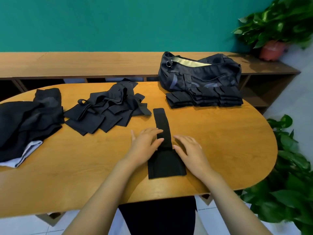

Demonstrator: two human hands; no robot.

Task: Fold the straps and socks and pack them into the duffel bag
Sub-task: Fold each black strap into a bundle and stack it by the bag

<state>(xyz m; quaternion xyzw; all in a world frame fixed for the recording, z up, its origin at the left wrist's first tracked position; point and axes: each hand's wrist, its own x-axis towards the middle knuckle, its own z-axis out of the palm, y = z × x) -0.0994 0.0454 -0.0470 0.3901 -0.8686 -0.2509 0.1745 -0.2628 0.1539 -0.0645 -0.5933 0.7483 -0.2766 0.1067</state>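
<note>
A long black strap (162,122) lies flat on the wooden table (220,133), its wide end nearest me. My left hand (145,145) rests with straight fingers on the strap's left side. My right hand (189,148) lies flat beside the strap's right edge, fingertips touching it. A loose heap of black straps and socks (108,107) sits at the centre left. A row of folded black pieces (203,98) is stacked in front of the dark duffel bag (199,73), whose zipper gapes open at the back right.
A pile of dark clothing with a white lining (25,126) covers the table's left end. A low wooden shelf (84,65) runs behind the table along a teal wall. Potted plants (279,28) stand at the right, near the table's rounded end.
</note>
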